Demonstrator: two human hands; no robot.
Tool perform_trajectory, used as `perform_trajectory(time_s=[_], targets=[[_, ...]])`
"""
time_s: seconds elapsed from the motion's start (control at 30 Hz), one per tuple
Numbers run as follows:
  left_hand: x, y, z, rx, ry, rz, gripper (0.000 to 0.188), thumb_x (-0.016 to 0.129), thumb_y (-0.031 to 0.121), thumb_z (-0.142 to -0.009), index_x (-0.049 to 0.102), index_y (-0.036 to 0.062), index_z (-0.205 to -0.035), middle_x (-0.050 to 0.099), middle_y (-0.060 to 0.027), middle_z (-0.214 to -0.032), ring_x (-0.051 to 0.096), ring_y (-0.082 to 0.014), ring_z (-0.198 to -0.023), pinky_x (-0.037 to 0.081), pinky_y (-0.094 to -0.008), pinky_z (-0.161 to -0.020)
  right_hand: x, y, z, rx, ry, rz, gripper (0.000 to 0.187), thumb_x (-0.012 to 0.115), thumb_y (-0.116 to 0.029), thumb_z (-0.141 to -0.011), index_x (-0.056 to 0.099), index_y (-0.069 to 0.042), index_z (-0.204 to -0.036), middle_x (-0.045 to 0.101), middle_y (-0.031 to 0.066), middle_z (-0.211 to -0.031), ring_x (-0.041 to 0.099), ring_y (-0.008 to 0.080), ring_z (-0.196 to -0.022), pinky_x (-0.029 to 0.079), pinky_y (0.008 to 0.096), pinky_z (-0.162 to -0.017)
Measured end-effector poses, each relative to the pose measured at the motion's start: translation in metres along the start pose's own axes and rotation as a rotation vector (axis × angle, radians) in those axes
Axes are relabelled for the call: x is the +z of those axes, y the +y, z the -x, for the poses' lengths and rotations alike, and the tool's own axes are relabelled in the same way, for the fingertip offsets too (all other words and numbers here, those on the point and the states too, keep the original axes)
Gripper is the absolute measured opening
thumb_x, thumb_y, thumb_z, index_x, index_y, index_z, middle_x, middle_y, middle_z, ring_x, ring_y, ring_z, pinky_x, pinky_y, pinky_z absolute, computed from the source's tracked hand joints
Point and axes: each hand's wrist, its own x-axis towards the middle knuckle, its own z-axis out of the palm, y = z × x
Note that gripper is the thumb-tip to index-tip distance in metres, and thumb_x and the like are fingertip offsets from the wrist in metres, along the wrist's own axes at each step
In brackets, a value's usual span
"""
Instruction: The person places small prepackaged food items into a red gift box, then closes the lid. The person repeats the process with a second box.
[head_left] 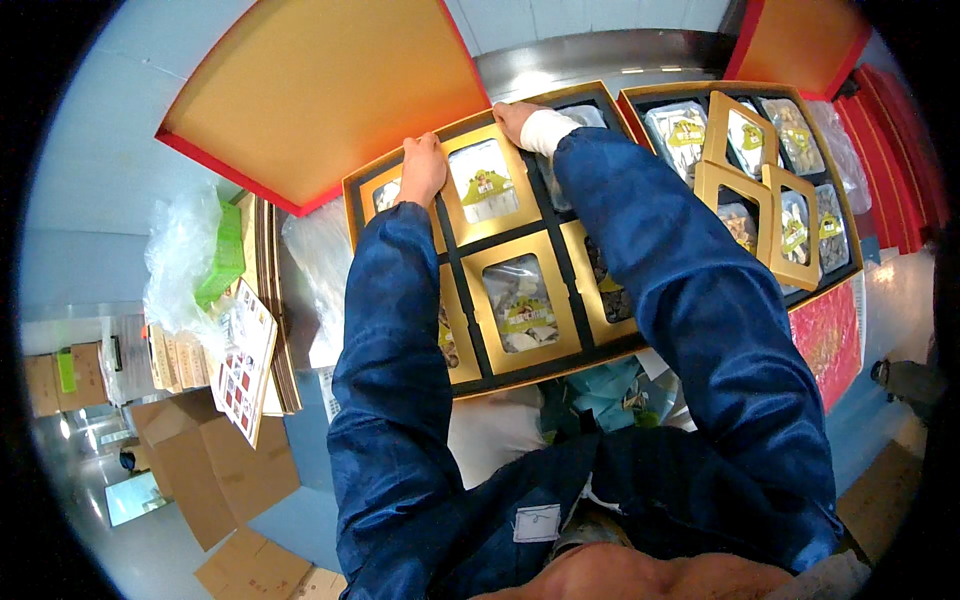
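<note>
Both hands pressed flat on the gift box (352,195): left hand (422,168) on its far-left small frame (385,195), right hand (515,118) at its far rim, likely seating inserts; pressing evenly seemed next.

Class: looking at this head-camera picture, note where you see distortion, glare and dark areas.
In the head view, the fisheye bends straight edges, such as the red lid, toward the rim; the corners are black. Glare streaks the metal ledge and the film windows in the gold tray. The left hand and right hand look sharp.
</note>
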Motion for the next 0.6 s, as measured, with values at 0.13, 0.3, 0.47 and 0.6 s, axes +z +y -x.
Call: perform_trajectory(time_s=[0.13,0.3,0.47,0.6], targets=[[-0.002,0.007,0.010,0.025,0.020,-0.002,0.020,0.042,0.005,-0.088,0.053,-0.0011,-0.104,0.048,-0.0281,-0.107,0.054,-0.0444,-0.101,0.045,-0.0464,-0.087,-0.003,-0.005,0.002,0.022,-0.046,0.047,0.028,0.038,-0.023,-0.093,0.053,-0.008,-0.111,0.061,0.0193,-0.113,0.058,0.0368,-0.104,0.046,0.0445,-0.088],[-0.001,0.017,0.013,0.072,0.036,-0.073,0.021,0.042,0.002,-0.087,0.047,-0.0026,-0.107,0.048,-0.0277,-0.107,0.055,-0.0430,-0.100,0.048,-0.0463,-0.084,0.001,-0.011,0.013,0.083,0.055,0.054,0.030,0.035,-0.018,-0.094,0.050,-0.007,-0.118,0.056,0.0190,-0.121,0.056,0.0355,-0.110,0.046,0.0443,-0.091],[-0.007,0.008,0.024,0.133,0.065,-0.078,0.019,0.045,0.005,-0.087,0.050,-0.0023,-0.105,0.049,-0.0248,-0.107,0.053,-0.0421,-0.103,0.046,-0.0455,-0.086,-0.002,-0.030,0.021,0.052,0.080,0.134,0.030,0.038,-0.017,-0.094,0.050,-0.007,-0.119,0.053,0.0172,-0.124,0.053,0.0354,-0.114,0.045,0.0445,-0.093],[-0.023,0.016,0.089,0.208,0.178,-0.007,0.036,0.053,0.013,-0.086,0.049,-0.0027,-0.119,0.048,-0.0259,-0.120,0.044,-0.0410,-0.115,0.036,-0.0471,-0.097,-0.001,-0.018,0.051,-0.082,0.116,0.215,0.025,0.043,-0.015,-0.089,0.054,-0.006,-0.110,0.053,0.0154,-0.114,0.052,0.0314,-0.111,0.045,0.0432,-0.091]])
